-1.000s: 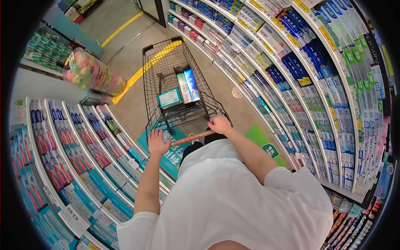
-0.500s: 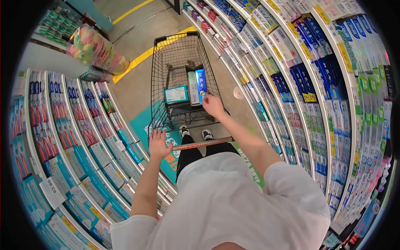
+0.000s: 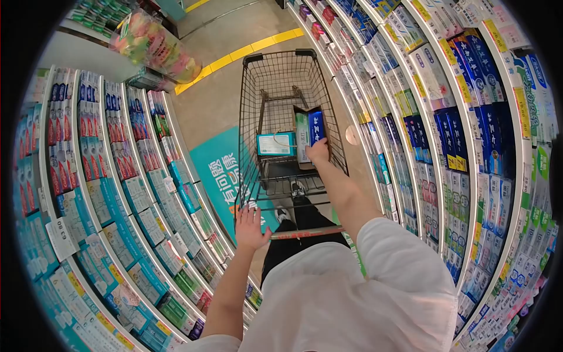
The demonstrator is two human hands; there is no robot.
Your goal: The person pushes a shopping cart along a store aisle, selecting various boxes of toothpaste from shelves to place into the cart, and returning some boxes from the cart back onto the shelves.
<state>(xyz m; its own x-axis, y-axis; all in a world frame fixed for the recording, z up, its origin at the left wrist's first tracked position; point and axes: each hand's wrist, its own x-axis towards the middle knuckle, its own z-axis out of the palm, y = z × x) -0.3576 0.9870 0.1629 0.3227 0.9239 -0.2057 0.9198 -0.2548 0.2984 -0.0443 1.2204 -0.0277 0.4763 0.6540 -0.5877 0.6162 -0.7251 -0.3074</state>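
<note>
A black wire shopping cart (image 3: 253, 73) stands in front of me. My left hand (image 3: 251, 229) lies over the left end of its handle (image 3: 308, 233), fingers forward and thumb along the bar. Inside the cart, my right hand (image 3: 318, 151) has its fingers closed on the lower end of a blue toothpaste box (image 3: 316, 125) with white characters. Pressed against that box on the left is a green and white box (image 3: 302, 132). An open dark carton (image 3: 305, 110) shows its edge around the two. A teal and white box (image 3: 276, 144) lies to their left.
Shelves of toothbrushes (image 3: 58, 123) and teal packs line my left. On the right, shelves hold toothpaste boxes (image 3: 451, 138). A clear container of colourful items (image 3: 155, 47) is ahead left, near a yellow floor line (image 3: 240, 53). A teal floor sticker (image 3: 217, 170) lies left of the cart.
The view has shifted, so cart and hands appear farther right. Now the blue box sits lower beside the green and white box, with my right hand still at its lower end. My feet have stepped.
</note>
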